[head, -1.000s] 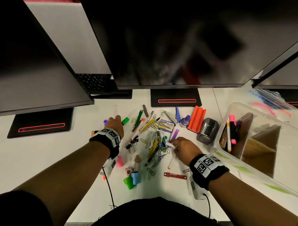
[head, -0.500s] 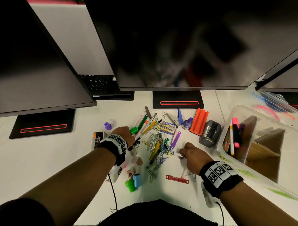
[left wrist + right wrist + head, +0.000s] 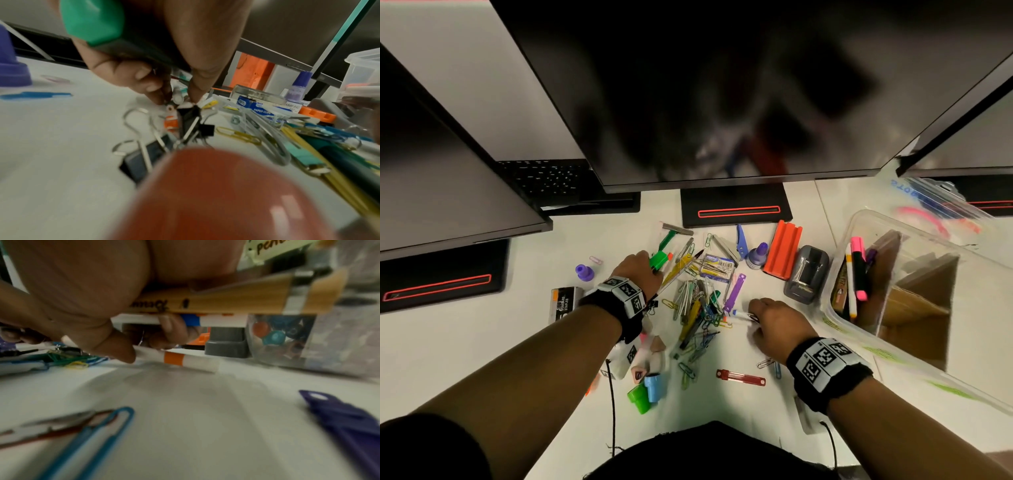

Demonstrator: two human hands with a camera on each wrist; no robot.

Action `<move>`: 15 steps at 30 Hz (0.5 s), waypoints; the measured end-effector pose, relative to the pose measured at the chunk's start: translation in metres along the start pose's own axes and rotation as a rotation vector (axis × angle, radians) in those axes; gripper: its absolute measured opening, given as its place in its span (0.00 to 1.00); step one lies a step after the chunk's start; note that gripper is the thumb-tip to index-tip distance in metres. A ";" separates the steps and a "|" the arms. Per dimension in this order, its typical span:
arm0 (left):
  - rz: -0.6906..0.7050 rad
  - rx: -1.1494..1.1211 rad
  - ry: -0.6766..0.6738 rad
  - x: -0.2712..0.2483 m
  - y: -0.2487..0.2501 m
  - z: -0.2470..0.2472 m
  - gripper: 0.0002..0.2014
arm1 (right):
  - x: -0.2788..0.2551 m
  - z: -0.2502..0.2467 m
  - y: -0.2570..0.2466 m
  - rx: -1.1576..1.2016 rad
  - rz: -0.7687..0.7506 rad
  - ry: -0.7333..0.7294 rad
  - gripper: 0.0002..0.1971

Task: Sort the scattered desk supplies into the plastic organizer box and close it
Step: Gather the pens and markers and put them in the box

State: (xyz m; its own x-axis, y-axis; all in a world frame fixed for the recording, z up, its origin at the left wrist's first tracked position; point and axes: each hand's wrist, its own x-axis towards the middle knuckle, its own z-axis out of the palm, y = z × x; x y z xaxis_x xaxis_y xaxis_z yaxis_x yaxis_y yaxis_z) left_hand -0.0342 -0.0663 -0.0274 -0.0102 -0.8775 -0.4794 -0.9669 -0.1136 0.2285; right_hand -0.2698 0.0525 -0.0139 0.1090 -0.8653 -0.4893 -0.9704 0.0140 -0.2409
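My left hand (image 3: 643, 270) sits at the left edge of the pile of supplies and grips a green highlighter (image 3: 658, 260) in its palm. In the left wrist view the highlighter (image 3: 92, 21) lies under the fingers while the fingertips (image 3: 197, 95) pinch at a white pen end beside black binder clips (image 3: 144, 157). My right hand (image 3: 767, 318) holds a white pen with a blue band (image 3: 741, 313) at the pile's right edge. The right wrist view shows that pen (image 3: 218, 320), a wooden pencil (image 3: 236, 302) above it, and an orange-banded pen (image 3: 185, 361) under the thumb. The clear organizer box (image 3: 876, 219) stands open at right.
Three monitors overhang the back of the desk. An orange holder (image 3: 782, 250), a grey stapler (image 3: 806, 274) and a purple ink bottle (image 3: 756, 253) stand between pile and box. A staple box (image 3: 563, 303), a red fastener (image 3: 739, 377) and green and blue caps (image 3: 647, 390) lie nearer me.
My left hand has moved right with the green highlighter, from beside the purple cap to the pens. My right hand has drawn its pens right, out of the clip pile.
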 end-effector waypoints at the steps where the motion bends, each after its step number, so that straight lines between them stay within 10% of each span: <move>1: 0.008 0.014 0.002 0.001 0.001 0.001 0.16 | 0.000 -0.002 -0.001 0.015 0.014 0.027 0.15; 15: 0.018 0.063 -0.038 -0.011 -0.005 -0.005 0.12 | 0.023 -0.018 -0.037 0.114 -0.032 0.133 0.17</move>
State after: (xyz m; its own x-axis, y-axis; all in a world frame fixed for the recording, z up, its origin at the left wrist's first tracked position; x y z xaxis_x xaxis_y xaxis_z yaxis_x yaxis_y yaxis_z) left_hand -0.0279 -0.0586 -0.0196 -0.0365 -0.8606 -0.5080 -0.9807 -0.0670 0.1839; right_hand -0.2355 0.0231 -0.0015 0.1028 -0.9247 -0.3665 -0.9353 0.0356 -0.3520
